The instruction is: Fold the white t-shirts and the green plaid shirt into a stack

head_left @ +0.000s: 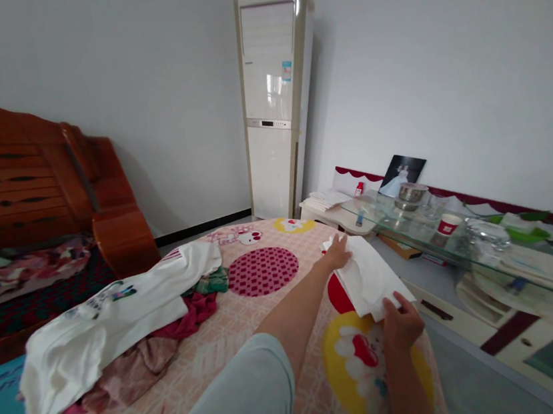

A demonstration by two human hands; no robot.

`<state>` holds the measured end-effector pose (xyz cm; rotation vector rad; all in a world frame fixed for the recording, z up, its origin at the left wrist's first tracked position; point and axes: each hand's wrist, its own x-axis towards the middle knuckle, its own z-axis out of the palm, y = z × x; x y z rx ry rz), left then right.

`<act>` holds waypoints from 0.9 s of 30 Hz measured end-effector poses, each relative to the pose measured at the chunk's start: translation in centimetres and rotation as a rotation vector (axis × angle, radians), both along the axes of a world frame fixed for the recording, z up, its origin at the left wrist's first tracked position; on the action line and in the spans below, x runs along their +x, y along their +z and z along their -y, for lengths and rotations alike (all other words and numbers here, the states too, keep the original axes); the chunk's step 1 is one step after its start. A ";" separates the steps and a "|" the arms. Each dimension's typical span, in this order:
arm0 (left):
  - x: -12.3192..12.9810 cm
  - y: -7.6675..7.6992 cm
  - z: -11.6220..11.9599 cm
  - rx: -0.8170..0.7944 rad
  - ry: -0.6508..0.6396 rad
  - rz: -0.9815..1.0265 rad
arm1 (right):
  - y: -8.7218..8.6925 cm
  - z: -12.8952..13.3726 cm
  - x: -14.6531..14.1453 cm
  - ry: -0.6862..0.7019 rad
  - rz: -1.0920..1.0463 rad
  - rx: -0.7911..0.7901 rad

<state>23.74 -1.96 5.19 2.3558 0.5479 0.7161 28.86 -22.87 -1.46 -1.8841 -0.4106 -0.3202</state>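
Observation:
A folded white cloth (pixel 369 275), perhaps a garment, lies at the right edge of the patterned cover (pixel 265 326). My left hand (pixel 337 253) grips its far left corner, fingers closed over the fabric. At the near right corner my right hand (pixel 400 321) pinches the edge between thumb and fingers. Which garment it is, I cannot tell from its folds. To the left, a white shirt (pixel 133 312) with a small dark print is spread loosely over a pile of clothes, among them a brownish pink piece (pixel 138 372) and a dark red piece (pixel 189 317).
Beyond the right edge stands a low cabinet with a glass shelf (pixel 383 217), bearing a paper cup (pixel 447 225), a metal bowl (pixel 412 194) and a photo (pixel 402 175). A tall air conditioner (pixel 271 100) fills the corner. A wooden sofa (pixel 123 232) is at left.

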 end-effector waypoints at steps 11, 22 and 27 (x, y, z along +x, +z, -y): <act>-17.8 -5.5 1.1 0.020 0.411 -0.074 | 1.3 0.3 -2.1 -0.011 0.080 0.124; -30.7 -6.2 1.7 0.191 0.830 0.026 | -2.9 -9.1 -10.5 0.882 0.487 -0.338; -33.9 -5.2 1.5 0.222 0.975 0.047 | -6.2 -9.9 -9.7 0.899 0.501 -0.318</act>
